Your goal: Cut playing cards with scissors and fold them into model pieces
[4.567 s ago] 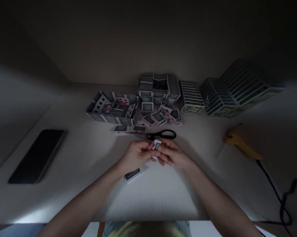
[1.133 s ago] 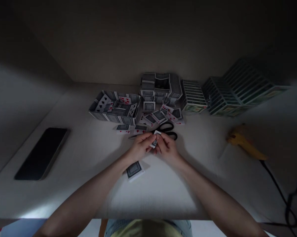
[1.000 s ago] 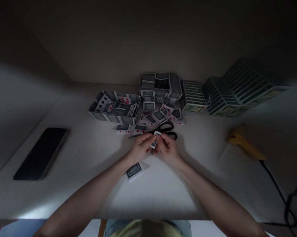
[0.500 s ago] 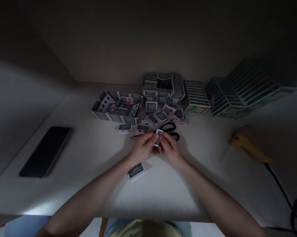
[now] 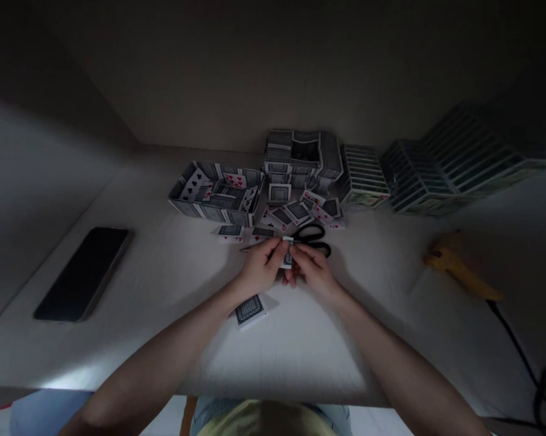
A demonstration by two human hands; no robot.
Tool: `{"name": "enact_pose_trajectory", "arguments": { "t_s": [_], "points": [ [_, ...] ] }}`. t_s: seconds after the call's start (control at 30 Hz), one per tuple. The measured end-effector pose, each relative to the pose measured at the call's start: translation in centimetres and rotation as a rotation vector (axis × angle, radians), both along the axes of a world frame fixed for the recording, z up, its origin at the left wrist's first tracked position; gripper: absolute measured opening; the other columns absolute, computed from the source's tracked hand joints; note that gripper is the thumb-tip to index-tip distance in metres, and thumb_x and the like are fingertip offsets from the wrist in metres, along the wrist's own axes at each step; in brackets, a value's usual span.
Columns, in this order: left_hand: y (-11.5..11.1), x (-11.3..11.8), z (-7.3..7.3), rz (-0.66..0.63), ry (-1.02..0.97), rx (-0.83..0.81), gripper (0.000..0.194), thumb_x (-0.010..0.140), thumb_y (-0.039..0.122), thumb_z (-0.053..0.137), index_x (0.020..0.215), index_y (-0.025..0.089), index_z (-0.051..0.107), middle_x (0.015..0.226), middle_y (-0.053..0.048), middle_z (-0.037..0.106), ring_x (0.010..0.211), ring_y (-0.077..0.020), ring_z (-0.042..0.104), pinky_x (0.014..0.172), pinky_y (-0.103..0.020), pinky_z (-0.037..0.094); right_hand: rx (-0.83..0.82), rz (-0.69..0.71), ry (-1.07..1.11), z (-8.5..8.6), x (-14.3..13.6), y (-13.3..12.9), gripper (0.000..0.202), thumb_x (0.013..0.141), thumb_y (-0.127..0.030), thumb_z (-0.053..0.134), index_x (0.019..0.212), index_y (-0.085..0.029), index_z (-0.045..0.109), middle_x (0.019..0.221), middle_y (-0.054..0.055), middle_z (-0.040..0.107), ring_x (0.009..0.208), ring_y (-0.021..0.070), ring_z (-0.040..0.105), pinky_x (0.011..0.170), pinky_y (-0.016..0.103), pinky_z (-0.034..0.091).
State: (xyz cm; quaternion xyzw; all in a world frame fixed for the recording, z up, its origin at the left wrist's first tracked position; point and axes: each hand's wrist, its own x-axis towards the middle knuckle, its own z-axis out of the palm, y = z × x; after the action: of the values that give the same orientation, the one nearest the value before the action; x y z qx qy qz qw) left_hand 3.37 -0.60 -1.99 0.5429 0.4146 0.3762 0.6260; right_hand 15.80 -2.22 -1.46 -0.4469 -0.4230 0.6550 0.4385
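A narrow, patterned card piece (image 5: 287,257) is pinched between my two hands above the table. My left hand (image 5: 260,266) grips its left side with thumb and fingers. On its right side, my right hand (image 5: 315,266) presses with the thumb, some fingertips showing beneath. Just beyond the hands lie black-handled scissors (image 5: 310,232), partly covered by them. A card stack (image 5: 250,311) rests face down near my left wrist. Loose playing cards (image 5: 299,212) are scattered behind the scissors.
An open box made of cards (image 5: 209,212) stands back left, a taller card structure (image 5: 330,158) at back centre. Slatted boxes (image 5: 364,172) stand back right. A phone (image 5: 83,274) lies left; a yellow glue gun (image 5: 461,269) with a black cord lies right.
The card piece has turned a little more upright between my fingers and shifted slightly left. My right thumb has moved up toward its top. The whole view has shifted slightly.
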Motion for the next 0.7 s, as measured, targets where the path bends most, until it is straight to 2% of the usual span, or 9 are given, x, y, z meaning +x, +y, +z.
{"name": "enact_pose_trajectory", "arguments": {
  "t_s": [0.13, 0.37, 0.57, 0.7],
  "points": [
    [0.06, 0.13, -0.15, -0.013, 0.045, 0.069, 0.032, 0.084, 0.046, 0.04, 0.067, 0.019, 0.041, 0.044, 0.006, 0.05, 0.038, -0.009, 0.049, 0.041, -0.02, 0.036, 0.025, 0.024, -0.027, -0.12, -0.11, 0.08, 0.033, 0.076, -0.052, 0.049, 0.067, -0.02, 0.045, 0.042, -0.008, 0.05, 0.034, 0.0086, 0.048, 0.04, 0.022, 0.042],
    [0.1, 0.44, -0.55, 0.05, 0.086, 0.062, 0.029, 0.085, 0.046, 0.039, 0.07, 0.02, 0.041, 0.046, 0.007, 0.047, 0.038, -0.0101, 0.051, 0.036, -0.02, 0.035, 0.122, -0.083, -0.143, -0.12, -0.76, -0.03, 0.034, 0.078, -0.052, 0.047, 0.066, -0.021, 0.043, 0.037, -0.01, 0.04, 0.033, 0.0078, 0.042, 0.039, 0.021, 0.039],
    [0.14, 0.11, -0.5, 0.127, 0.212, 0.214, 0.031, 0.084, 0.042, 0.041, 0.064, 0.018, 0.045, 0.051, 0.005, 0.046, 0.046, -0.0081, 0.05, 0.043, -0.019, 0.037, 0.151, -0.147, -0.217, -0.12, -0.9, -0.25, 0.036, 0.078, -0.052, 0.047, 0.061, -0.021, 0.043, 0.035, -0.01, 0.036, 0.031, 0.0069, 0.038, 0.037, 0.021, 0.037],
    [0.03, 0.23, -0.22, 0.126, 0.162, 0.174, 0.031, 0.084, 0.042, 0.041, 0.064, 0.018, 0.045, 0.048, 0.006, 0.047, 0.038, -0.0074, 0.048, 0.037, -0.018, 0.034, 0.164, -0.134, -0.221, -0.09, -0.71, -0.19, 0.037, 0.078, -0.052, 0.048, 0.06, -0.021, 0.042, 0.035, -0.01, 0.036, 0.03, 0.0064, 0.037, 0.035, 0.02, 0.035]
  ]
}}
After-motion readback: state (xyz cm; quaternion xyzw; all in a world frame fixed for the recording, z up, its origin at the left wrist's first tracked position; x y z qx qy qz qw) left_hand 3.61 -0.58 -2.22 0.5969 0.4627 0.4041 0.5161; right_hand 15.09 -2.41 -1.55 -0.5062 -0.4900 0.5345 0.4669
